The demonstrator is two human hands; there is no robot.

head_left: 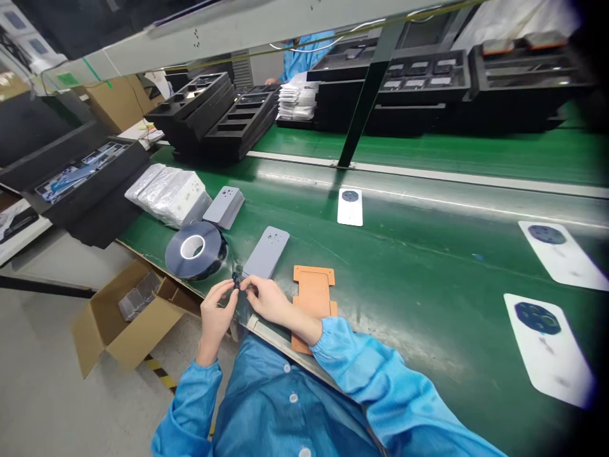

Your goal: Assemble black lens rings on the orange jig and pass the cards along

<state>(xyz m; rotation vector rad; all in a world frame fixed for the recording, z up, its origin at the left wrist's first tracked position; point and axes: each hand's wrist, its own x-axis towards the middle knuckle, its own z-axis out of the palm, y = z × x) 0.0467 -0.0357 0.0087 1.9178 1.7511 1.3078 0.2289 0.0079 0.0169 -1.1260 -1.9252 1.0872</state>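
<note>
My left hand (pixel 217 315) pinches a small dark piece (pixel 235 279) between thumb and fingertips at the table's near edge. My right hand (pixel 270 301) is closed with its fingertips at the other side of that same piece; its exact kind is too small to make out. Just beyond the fingers lies a grey phone back panel (pixel 267 251) with camera holes at its far end. A roll of dark film (pixel 174 251) with a white core lies left of it. Beside my right forearm, partly covered by it, is an orange fixture plate (pixel 314 285).
A stack of grey panels (pixel 224 206) and plastic-wrapped white packs (pixel 166 193) stand behind the roll. White panels with dark round camera patches (pixel 350 216) lie on the green belt. Black trays (pixel 242 124) line the back; an open cardboard box (pixel 102 317) sits lower left. A metal post (pixel 364 114) rises mid-table.
</note>
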